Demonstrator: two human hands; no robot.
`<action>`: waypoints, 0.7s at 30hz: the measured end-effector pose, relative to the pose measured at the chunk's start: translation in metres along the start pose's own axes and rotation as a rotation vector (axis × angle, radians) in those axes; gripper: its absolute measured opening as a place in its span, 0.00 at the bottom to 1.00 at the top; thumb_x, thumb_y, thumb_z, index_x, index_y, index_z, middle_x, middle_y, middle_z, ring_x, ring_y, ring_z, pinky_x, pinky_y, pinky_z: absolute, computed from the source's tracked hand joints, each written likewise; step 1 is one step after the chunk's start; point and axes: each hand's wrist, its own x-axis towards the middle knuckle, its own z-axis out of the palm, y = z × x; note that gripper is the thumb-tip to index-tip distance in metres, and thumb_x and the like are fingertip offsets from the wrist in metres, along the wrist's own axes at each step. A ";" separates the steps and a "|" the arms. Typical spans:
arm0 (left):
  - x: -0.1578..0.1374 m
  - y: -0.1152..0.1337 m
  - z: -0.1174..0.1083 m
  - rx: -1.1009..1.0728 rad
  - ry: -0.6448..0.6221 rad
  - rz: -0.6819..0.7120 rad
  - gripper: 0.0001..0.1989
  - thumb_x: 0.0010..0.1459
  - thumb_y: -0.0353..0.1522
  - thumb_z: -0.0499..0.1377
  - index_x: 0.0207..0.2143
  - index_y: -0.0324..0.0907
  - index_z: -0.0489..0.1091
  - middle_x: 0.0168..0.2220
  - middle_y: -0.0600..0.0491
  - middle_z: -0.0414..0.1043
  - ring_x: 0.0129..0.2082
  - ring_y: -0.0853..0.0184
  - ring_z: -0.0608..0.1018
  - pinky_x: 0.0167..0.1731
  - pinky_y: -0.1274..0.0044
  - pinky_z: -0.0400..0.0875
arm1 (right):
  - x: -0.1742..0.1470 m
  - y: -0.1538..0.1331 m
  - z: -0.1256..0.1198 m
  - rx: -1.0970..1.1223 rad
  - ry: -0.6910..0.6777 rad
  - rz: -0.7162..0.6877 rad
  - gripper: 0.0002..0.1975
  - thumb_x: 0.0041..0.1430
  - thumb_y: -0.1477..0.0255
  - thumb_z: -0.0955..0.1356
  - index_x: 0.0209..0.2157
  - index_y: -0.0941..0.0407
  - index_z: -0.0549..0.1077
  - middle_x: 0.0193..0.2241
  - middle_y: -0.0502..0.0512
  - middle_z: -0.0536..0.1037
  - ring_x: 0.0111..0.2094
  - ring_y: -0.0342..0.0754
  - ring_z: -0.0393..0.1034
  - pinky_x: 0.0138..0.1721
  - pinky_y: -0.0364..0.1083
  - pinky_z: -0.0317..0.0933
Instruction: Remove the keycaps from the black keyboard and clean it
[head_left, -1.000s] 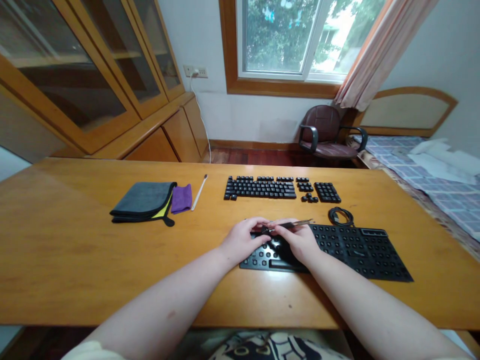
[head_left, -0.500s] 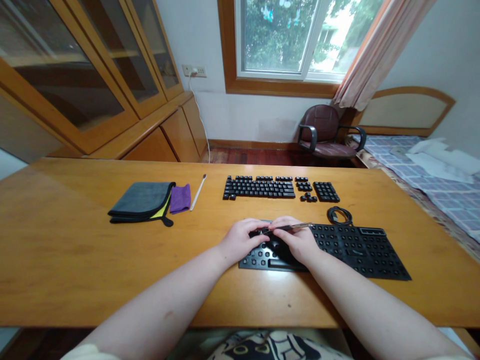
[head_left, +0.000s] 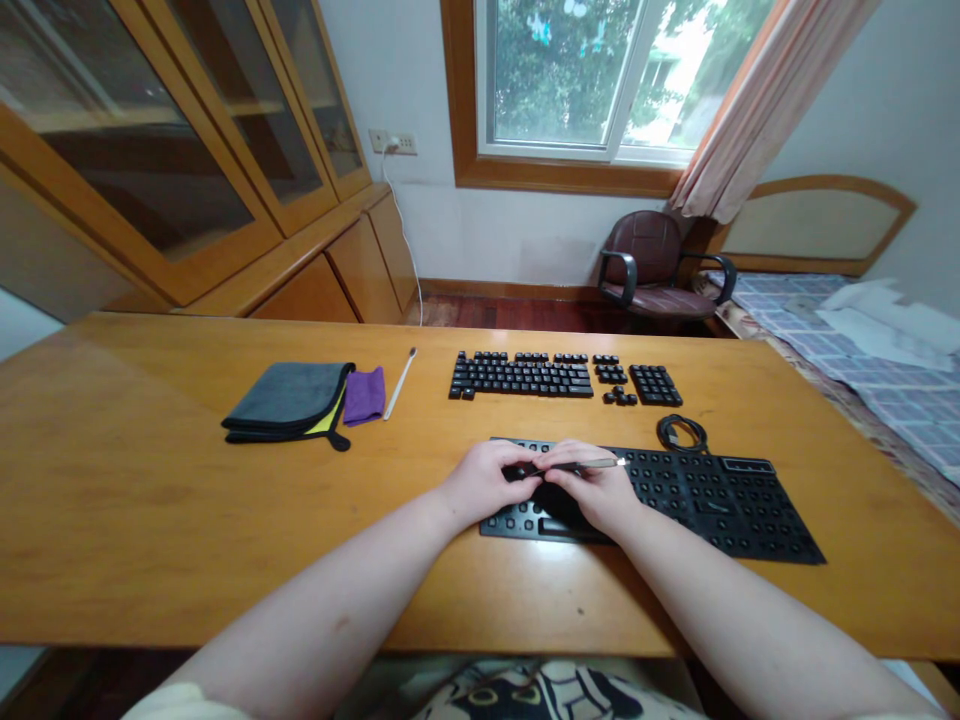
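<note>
A black keyboard base (head_left: 694, 500) lies on the desk before me, its key posts bare of keycaps. Over its left part, my right hand (head_left: 592, 485) is closed around a slim metal tool (head_left: 600, 463) that looks like tweezers, its pale end pointing right and its tip toward my other hand. My left hand (head_left: 491, 480) is closed too, thumb and fingers bent together at the base; something dark shows between them, but I cannot make out what. The two hands' fingertips meet. Behind them, black keycaps (head_left: 525, 376) are laid out in keyboard order.
A coiled black cable (head_left: 681, 433) lies behind the base. To the left are a folded grey cloth (head_left: 289, 395), a purple cloth (head_left: 365, 396) and a white brush (head_left: 400, 384). The wooden desk (head_left: 150, 520) has its front edge near my body; a chair (head_left: 649, 262) stands beyond.
The tool in my right hand has tilted, its outer end now lower. Both hands stay at the same part of the keyboard base. The whole view has shifted slightly.
</note>
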 end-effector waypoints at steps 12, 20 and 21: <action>0.006 -0.010 -0.006 -0.394 0.027 -0.234 0.12 0.52 0.35 0.60 0.38 0.41 0.76 0.39 0.49 0.78 0.41 0.62 0.78 0.47 0.69 0.69 | -0.001 0.003 -0.003 0.000 0.017 0.044 0.05 0.55 0.70 0.69 0.33 0.51 0.77 0.32 0.53 0.80 0.35 0.48 0.74 0.41 0.49 0.68; 0.009 -0.022 -0.008 -0.547 0.218 -0.366 0.20 0.49 0.42 0.62 0.40 0.38 0.74 0.39 0.47 0.77 0.39 0.63 0.77 0.44 0.70 0.70 | 0.000 -0.002 -0.002 -0.100 -0.103 -0.079 0.05 0.55 0.69 0.69 0.34 0.52 0.77 0.29 0.53 0.80 0.33 0.46 0.73 0.38 0.47 0.67; 0.011 -0.023 -0.013 -0.513 0.254 -0.357 0.20 0.49 0.42 0.62 0.41 0.38 0.74 0.39 0.47 0.77 0.40 0.63 0.77 0.44 0.70 0.70 | 0.000 -0.002 -0.001 -0.114 -0.091 -0.076 0.05 0.55 0.69 0.69 0.34 0.52 0.77 0.29 0.53 0.80 0.33 0.46 0.73 0.37 0.47 0.67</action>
